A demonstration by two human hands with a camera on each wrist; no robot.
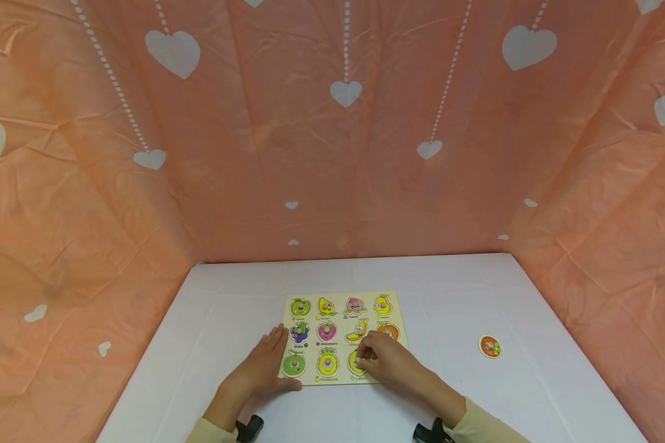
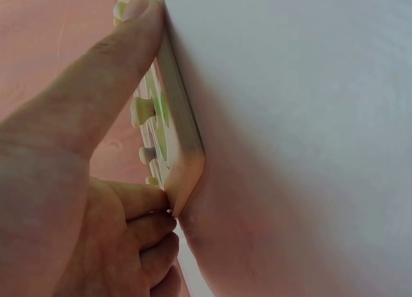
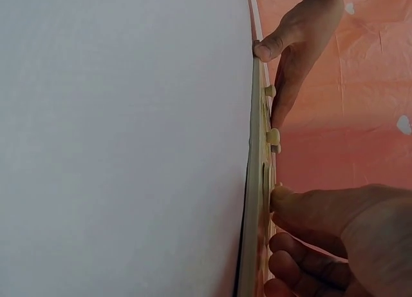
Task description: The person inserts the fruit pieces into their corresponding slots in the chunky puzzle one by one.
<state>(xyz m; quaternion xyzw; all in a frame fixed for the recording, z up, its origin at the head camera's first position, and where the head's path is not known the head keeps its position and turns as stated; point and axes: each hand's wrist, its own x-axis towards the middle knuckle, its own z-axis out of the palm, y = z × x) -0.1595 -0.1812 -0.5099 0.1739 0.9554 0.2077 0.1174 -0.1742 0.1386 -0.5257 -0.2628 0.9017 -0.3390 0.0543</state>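
Observation:
A cream wooden peg puzzle board [image 1: 312,355] with several knobbed fruit pieces lies flat on the white table. My left hand [image 1: 260,364] rests along its left edge, fingers extended and thumb [image 2: 122,49] at the front edge by the corner. My right hand [image 1: 390,362] reaches over the front right part. Thumb and forefinger pinch the knob of the yellow lemon piece [image 1: 353,363], which sits at its spot on the board and is partly covered by the fingers. In the right wrist view, the right thumb [image 3: 309,210] meets the knob close over the board.
Right of the board, a loose round orange-and-green piece [image 1: 490,346] lies on the white table [image 1: 449,295]. Orange cloth [image 1: 332,172] with white hearts hangs around the back and sides.

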